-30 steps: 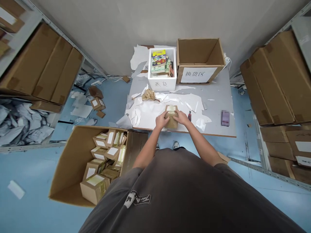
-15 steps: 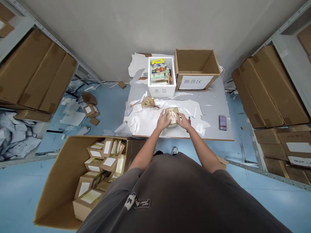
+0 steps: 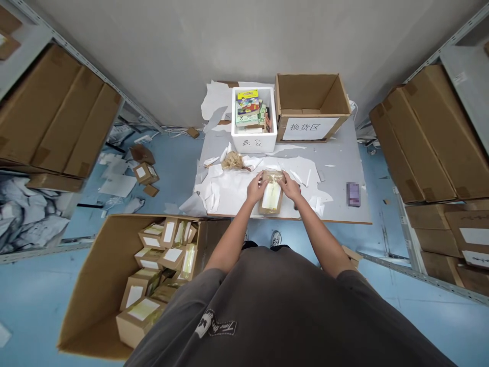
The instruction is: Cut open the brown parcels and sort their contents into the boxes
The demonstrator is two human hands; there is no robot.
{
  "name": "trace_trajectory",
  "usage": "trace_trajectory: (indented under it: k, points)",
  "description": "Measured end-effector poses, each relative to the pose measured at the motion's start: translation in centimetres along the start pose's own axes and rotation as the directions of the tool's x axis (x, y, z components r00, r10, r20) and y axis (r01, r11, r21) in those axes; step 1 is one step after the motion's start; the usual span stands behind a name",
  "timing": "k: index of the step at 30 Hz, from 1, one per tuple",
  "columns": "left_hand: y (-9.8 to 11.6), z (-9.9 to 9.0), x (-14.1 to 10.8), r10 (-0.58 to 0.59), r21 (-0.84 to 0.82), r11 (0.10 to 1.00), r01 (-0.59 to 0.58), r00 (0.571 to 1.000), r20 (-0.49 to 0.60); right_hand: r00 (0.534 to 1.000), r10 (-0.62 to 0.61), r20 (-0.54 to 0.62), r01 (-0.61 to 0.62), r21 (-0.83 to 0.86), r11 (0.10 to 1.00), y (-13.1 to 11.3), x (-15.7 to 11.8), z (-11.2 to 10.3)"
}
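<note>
A small brown carton [image 3: 272, 196] with a white label and shiny tape lies near the table's front edge. My left hand [image 3: 257, 188] grips its upper left side, and my right hand [image 3: 291, 187] grips its upper right side. Torn white paper [image 3: 229, 186] is spread beneath and around the carton. Crumpled brown tape [image 3: 233, 160] lies to the upper left of my left hand. Beside my right hand is a dark and red object, mostly hidden by the hand.
Behind stand a white foam box [image 3: 254, 142] holding small packets and an open cardboard box [image 3: 310, 129] with a paper sign. A phone-like purple item [image 3: 353, 194] lies at the table's right. A large carton [image 3: 87, 285] of small boxes stands at lower left; shelves flank both sides.
The small carton has been turned in my hands, so its face with the long white label now shows. It reaches closer to the table's front edge. The view has shifted slightly.
</note>
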State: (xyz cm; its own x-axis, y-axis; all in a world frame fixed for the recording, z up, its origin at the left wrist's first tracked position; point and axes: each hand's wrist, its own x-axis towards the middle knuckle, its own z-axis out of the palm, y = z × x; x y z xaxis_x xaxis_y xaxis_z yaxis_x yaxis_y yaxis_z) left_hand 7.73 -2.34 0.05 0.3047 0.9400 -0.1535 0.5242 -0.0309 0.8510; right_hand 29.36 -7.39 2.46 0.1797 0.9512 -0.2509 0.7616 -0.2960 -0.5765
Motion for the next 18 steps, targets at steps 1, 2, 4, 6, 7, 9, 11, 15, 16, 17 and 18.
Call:
trace_trajectory:
  k: [1, 2, 4, 6, 7, 9, 11, 15, 16, 17, 18]
  points:
    - [-0.2, 0.1, 0.4, -0.044, -0.007, 0.999, 0.045, 0.998, 0.033, 0.999, 0.036, 0.008, -0.036, -0.015, 0.999, -0.4, 0.6, 0.2]
    - [-0.5, 0.4, 0.7, -0.079, -0.008, 0.997, 0.08, 0.993, 0.083, 0.997, 0.064, 0.031, -0.063, -0.029, 0.998, -0.7, 1.1, 0.6]
    - [-1.3, 1.2, 0.8, -0.11, 0.008, 0.994, 0.111, 0.973, 0.205, 0.991, 0.098, 0.096, -0.093, -0.054, 0.994, -1.2, 1.7, 1.9]
    - [-2.2, 2.0, 0.5, -0.1, 0.039, 0.995, 0.093, 0.953, 0.286, 0.983, 0.119, 0.139, -0.111, -0.065, 0.992, -1.2, 1.8, 3.4]
    - [-2.6, 2.2, 0.3, -0.091, 0.055, 0.995, 0.079, 0.951, 0.294, 0.981, 0.126, 0.145, -0.118, -0.06, 0.991, -1.1, 1.7, 3.9]
    - [-3.2, 2.4, -0.4, -0.08, 0.084, 0.995, 0.06, 0.961, 0.264, 0.985, 0.103, 0.138, -0.101, -0.024, 0.995, -0.3, 1.0, 4.4]
    - [-3.8, 2.1, -1.4, -0.061, 0.107, 0.994, 0.038, 0.972, 0.227, 0.993, 0.02, 0.12, -0.023, 0.029, 0.999, 1.0, -0.2, 4.2]
    - [-5.0, 1.8, -4.4, -0.022, 0.106, 0.994, -0.008, 0.96, 0.28, 0.971, -0.104, 0.217, 0.081, 0.115, 0.99, 3.5, -4.1, 4.0]
    - [-5.2, 2.0, -5.3, -0.027, 0.095, 0.995, -0.001, 0.953, 0.301, 0.962, -0.107, 0.252, 0.074, 0.136, 0.988, 3.8, -5.1, 4.3]
    - [-5.4, 2.3, -6.1, -0.038, 0.085, 0.996, 0.012, 0.949, 0.314, 0.957, -0.102, 0.271, 0.062, 0.154, 0.986, 3.9, -6.1, 4.7]
    - [-5.4, 2.6, -6.7, -0.049, 0.076, 0.997, 0.027, 0.947, 0.317, 0.958, -0.095, 0.269, 0.05, 0.168, 0.985, 3.9, -6.9, 5.2]
